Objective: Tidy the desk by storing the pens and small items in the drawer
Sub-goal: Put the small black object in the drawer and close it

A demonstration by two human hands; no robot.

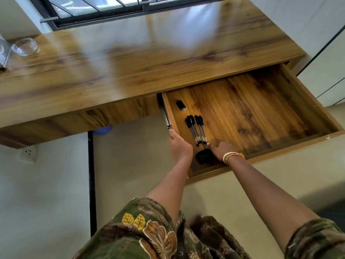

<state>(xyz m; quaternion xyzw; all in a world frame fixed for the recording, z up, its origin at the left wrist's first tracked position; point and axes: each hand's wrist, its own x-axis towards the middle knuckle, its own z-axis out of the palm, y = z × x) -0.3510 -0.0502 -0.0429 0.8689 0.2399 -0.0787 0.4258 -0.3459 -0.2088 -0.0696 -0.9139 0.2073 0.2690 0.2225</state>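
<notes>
Your desk [130,58] top is glossy wood; drawer [252,109] floor wood too, pens [197,129] clear plastic, bowl [25,46] upper left glass

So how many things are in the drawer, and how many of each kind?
Pens: 4, as far as I can tell, lying side by side
Small black clip-like item: 1
Black pouch-like item, partly hidden by the right hand: 1
Total: 6
</notes>
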